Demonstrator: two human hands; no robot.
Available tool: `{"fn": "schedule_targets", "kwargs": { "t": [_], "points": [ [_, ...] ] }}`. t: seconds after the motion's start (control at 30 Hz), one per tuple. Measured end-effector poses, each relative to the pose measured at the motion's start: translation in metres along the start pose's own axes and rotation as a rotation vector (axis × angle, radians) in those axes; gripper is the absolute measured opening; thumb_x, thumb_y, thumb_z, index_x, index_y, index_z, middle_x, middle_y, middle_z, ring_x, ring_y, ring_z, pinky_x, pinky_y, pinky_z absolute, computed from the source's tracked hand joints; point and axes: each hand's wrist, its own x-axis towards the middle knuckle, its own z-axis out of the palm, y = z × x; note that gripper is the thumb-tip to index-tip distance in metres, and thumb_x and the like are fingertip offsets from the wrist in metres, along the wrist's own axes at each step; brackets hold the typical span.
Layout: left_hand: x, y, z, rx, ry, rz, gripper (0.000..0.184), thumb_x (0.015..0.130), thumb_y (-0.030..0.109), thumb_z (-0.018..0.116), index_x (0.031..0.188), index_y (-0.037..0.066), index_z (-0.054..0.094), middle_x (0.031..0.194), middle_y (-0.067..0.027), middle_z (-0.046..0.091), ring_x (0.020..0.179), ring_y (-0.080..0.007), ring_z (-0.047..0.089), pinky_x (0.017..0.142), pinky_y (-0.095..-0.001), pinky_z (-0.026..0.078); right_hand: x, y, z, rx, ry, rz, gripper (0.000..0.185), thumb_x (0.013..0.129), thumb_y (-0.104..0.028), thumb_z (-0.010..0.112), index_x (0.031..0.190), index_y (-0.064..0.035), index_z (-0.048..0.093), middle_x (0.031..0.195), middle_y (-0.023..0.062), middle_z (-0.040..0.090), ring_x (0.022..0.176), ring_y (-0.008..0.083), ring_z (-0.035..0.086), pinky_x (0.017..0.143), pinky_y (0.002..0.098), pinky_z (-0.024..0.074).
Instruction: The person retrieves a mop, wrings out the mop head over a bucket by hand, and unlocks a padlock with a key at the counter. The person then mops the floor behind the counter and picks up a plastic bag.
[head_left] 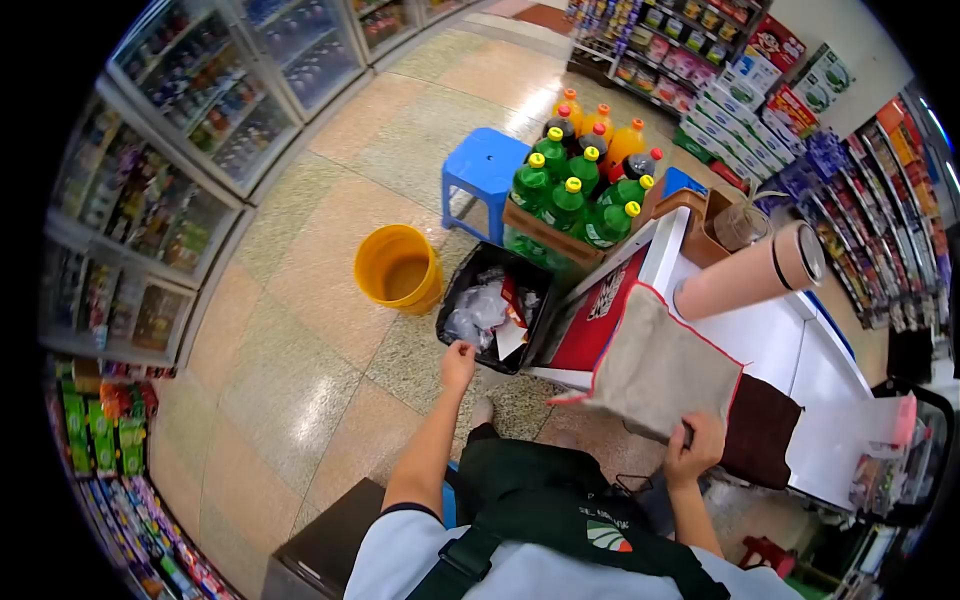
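My left hand point(458, 366) is closed at the near rim of a black-lined trash bin point(447, 300), its fingertips pressed together; what they hold, if anything, is too small to name. Clear plastic and paper scraps point(485, 308) lie inside the bin. My right hand point(694, 446) is wrapped round the lower edge of a grey cloth with red trim point(665, 365), which drapes over the corner of the white counter point(765, 335). A brown cloth point(760, 430) lies beside it, and a pink bottle point(745, 273) leans above the grey cloth.
A yellow bucket point(398, 268) and a blue stool point(483, 172) stand beyond the bin. Soda bottles point(565, 205) fill a box against the counter. Glass-door coolers point(215, 90) line the left side. A dark box point(325, 540) sits at the lower left, with snack shelves point(890, 190) at the right.
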Motion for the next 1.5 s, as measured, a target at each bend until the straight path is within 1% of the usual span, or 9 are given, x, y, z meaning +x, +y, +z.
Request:
{"fn": "schedule_targets", "kwargs": {
  "t": [0.3,0.47,0.77,0.9,1.0,1.13,1.3,1.4,1.5],
  "points": [
    [0.082,-0.023,0.066,0.463,-0.214,-0.092,0.02,0.069,0.027,0.057,0.077,0.009,0.061,0.075,-0.0141,0.06,0.075,-0.0301,0.058,0.066,-0.039,0.045,0.004,-0.002,0.021,-0.215,-0.026,0.072,0.03,0.074,-0.03,0.04,0.069,-0.0029,0.052,0.065,0.0126,0.052,0.059,0.03,0.049,0.058,0.0362,0.0366],
    [0.091,-0.021,0.081,0.684,-0.555,-0.287,0.034,0.07,0.032,0.058,0.094,0.007,0.057,0.098,-0.0143,0.057,0.093,-0.0302,0.054,0.078,-0.0373,0.043,0.001,-0.001,0.021,-0.288,-0.022,0.087,0.039,0.076,-0.038,0.035,0.068,-0.0036,0.052,0.064,0.0115,0.051,0.058,0.0268,0.049,0.056,0.0342,0.0348],
    [0.081,-0.096,0.093,0.467,-0.775,-0.053,0.035,0.069,0.03,0.058,0.094,0.005,0.057,0.094,-0.0163,0.058,0.09,-0.0327,0.054,0.077,-0.0389,0.042,-0.006,0.01,0.023,-0.251,-0.012,0.074,0.039,0.073,-0.041,0.037,0.066,-0.0054,0.053,0.062,0.0101,0.052,0.056,0.0261,0.049,0.053,0.0354,0.0358],
    [0.04,-0.114,0.074,0.403,-0.839,0.066,0.032,0.076,0.027,0.05,0.086,-0.002,0.058,0.082,-0.0198,0.059,0.08,-0.0332,0.056,0.071,-0.0399,0.043,-0.017,0.017,0.016,-0.289,-0.063,-0.017,0.033,0.07,-0.042,0.046,0.069,-0.0111,0.058,0.067,0.0064,0.055,0.056,0.0224,0.052,0.048,0.0331,0.0385],
    [0.029,-0.15,0.084,0.081,-1.125,-0.121,0.021,0.078,0.024,0.051,0.074,0.004,0.058,0.062,-0.0056,0.057,0.05,-0.0127,0.054,0.038,-0.0258,0.036,-0.019,0.014,0.019,-0.278,-0.066,0.047,0.034,0.075,-0.041,0.04,0.068,-0.0118,0.055,0.068,0.0038,0.054,0.056,0.0193,0.051,0.049,0.0322,0.0387],
    [-0.014,-0.079,0.078,0.315,-1.124,-0.515,0.018,0.079,0.025,0.053,0.088,0.01,0.056,0.057,-0.0038,0.051,0.047,-0.0139,0.052,0.035,-0.0233,0.034,-0.011,0.006,0.016,-0.228,0.049,0.072,0.026,0.074,-0.035,0.042,0.07,-0.0115,0.053,0.067,0.0022,0.05,0.058,0.0182,0.051,0.05,0.0307,0.0375],
    [-0.081,-0.015,0.086,0.384,-0.969,-0.393,0.006,0.08,0.008,0.045,0.08,0.007,0.051,0.057,-0.0041,0.044,0.043,-0.0128,0.034,0.039,-0.025,0.027,-0.016,0.004,0.002,-0.043,-0.069,0.135,0.018,0.071,-0.027,0.053,0.078,-0.01,0.053,0.08,0.0038,0.052,0.076,0.0187,0.052,0.059,0.0311,0.0395],
    [-0.083,-0.021,0.109,0.25,-1.175,-0.308,0.015,0.078,0.018,0.054,0.087,0.007,0.05,0.078,-0.0051,0.052,0.063,-0.0143,0.051,0.049,-0.029,0.037,-0.028,-0.001,-0.045,0.196,0.117,0.102,0.018,0.07,-0.021,0.057,0.082,-0.0095,0.053,0.083,0.0052,0.051,0.084,0.0211,0.05,0.066,0.0323,0.0403],
    [-0.15,0.02,0.13,0.252,-1.137,-0.135,0.012,0.078,0.015,0.053,0.086,0.006,0.051,0.074,-0.0048,0.051,0.059,-0.0135,0.048,0.047,-0.0282,0.035,-0.062,0.028,-0.13,0.328,0.274,0.027,0.018,0.069,-0.016,0.058,0.085,-0.0091,0.053,0.085,0.0058,0.051,0.088,0.0238,0.048,0.072,0.0339,0.0403]
  ]
}}
